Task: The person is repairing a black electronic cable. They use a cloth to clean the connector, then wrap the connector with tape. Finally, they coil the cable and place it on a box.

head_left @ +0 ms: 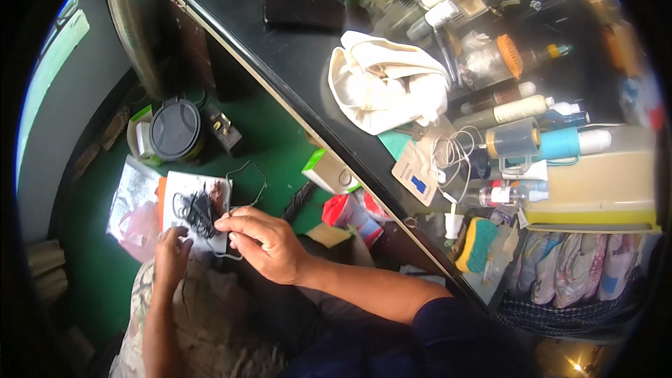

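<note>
Tangled thin black cables lie on a flat white rectangular item. At their right, the right hand bunches its fingertips; the left hand curls at the near left. Either's grip is unclear.

The black table bears a rumpled white cloth.

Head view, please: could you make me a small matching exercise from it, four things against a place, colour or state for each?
Things:
1. black cable bundle
2. white cloth
3. sponge
4. round lid

Descriptions:
A. yellow and green
B. crumpled on the black tabletop
C. dark grey
D. near the fingertips of the right hand

Pairs: 1-D, 2-B, 3-A, 4-C
</note>
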`<state>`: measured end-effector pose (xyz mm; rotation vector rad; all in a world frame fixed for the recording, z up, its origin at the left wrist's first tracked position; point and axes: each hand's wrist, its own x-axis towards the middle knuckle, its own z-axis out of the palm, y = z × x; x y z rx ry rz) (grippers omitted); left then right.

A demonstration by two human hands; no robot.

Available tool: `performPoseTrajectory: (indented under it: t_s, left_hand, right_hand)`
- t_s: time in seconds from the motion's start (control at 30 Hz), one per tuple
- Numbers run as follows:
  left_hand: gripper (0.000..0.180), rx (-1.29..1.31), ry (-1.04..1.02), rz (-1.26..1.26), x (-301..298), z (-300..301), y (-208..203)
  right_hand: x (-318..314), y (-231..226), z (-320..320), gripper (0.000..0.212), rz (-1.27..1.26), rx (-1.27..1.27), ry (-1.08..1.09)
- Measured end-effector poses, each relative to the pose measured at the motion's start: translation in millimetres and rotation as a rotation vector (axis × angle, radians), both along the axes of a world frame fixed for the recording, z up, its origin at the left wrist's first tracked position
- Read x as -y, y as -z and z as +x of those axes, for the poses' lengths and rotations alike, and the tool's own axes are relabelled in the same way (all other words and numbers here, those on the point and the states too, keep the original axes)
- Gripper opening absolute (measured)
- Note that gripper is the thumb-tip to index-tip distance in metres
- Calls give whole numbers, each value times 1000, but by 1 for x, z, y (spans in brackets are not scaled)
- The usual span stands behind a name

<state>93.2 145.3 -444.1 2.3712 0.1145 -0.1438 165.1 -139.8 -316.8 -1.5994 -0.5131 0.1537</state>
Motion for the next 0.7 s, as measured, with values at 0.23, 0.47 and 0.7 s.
performPoseTrajectory:
  t_s: [0.23,0.47,0.7]
  left_hand:
    - [23,-361,-802,-974,96,-70,-56]
    - [49,-919,-996,-1409,187,-126,-168]
    - [55,-956,-778,-1712,199,-104,-210]
  right_hand:
    - [44,-117,-25,28,-54,118,13]
    - [95,-222,-64,22,13,41,8]
    - [129,-286,-123,17,-41,0,67]
